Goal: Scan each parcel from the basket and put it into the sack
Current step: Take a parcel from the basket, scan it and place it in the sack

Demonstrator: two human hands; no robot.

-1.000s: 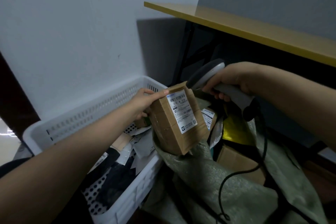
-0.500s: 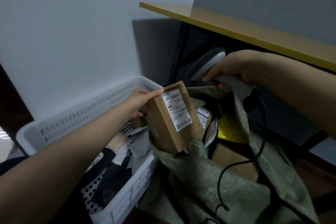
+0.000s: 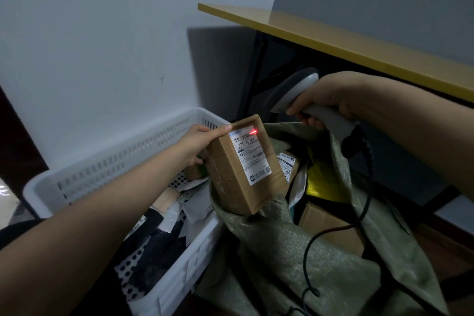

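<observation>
1. Your left hand [image 3: 196,142] grips a brown cardboard parcel [image 3: 243,167] over the rim of the green sack [image 3: 295,251], label up.
2. Your right hand [image 3: 331,99] is wrapped around a grey scanner [image 3: 295,88]; a red light [image 3: 253,132] glows on the label [image 3: 252,156].
3. The sack holds cardboard boxes and a yellow packet [image 3: 323,185].
4. The white basket [image 3: 107,169] beside it holds mixed mailers.

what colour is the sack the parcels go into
Dull olive green sack, woven-looking; head view.
</observation>
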